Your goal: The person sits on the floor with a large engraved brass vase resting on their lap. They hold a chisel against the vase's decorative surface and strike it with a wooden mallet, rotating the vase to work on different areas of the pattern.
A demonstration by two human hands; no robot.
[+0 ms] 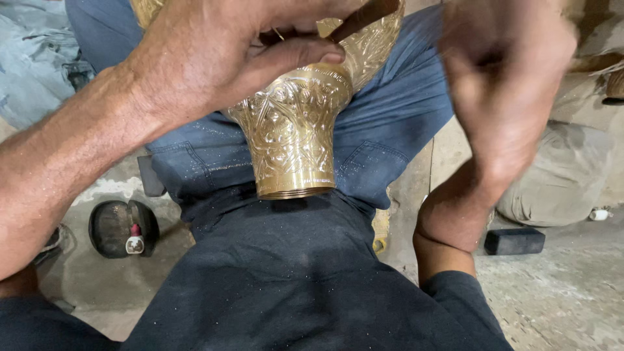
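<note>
Dusty floor (559, 292) below, left hand (214, 58) grips engraved brass vase (292, 136).

The dusty grey concrete floor (559, 292) carries a small black rectangular block (514, 241), lying flat. Well apart from that block, on the far side of the seated person's lap, rests a round black dusty object with a small red-and-white part on it (123, 228). Beyond the block sits a lumpy grey-green cloth sack (559, 175).
</note>
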